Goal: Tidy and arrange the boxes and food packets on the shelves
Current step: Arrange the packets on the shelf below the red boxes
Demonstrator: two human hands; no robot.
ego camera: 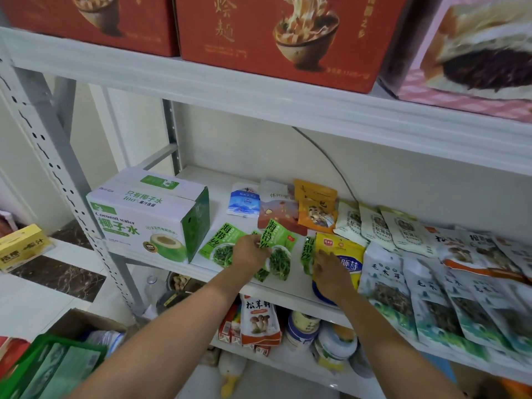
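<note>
On the middle white shelf (218, 194) lie several green kelp packets. My left hand (250, 250) pinches one green packet (277, 240) and holds it tilted above another. A further green packet (220, 244) lies flat to the left, beside the coconut water box (149, 216). My right hand (331, 272) rests with fingers spread on a yellow and blue packet (349, 254), next to a narrow green packet (308, 250). White mushroom packets (383, 283) overlap in rows to the right.
Blue, brown and orange packets (316, 208) lie at the shelf's back. Red noodle boxes (276, 38) and a pink box (475, 53) fill the shelf above. Jars and a mushroom packet (259, 321) sit below. A green crate (49, 367) stands bottom left.
</note>
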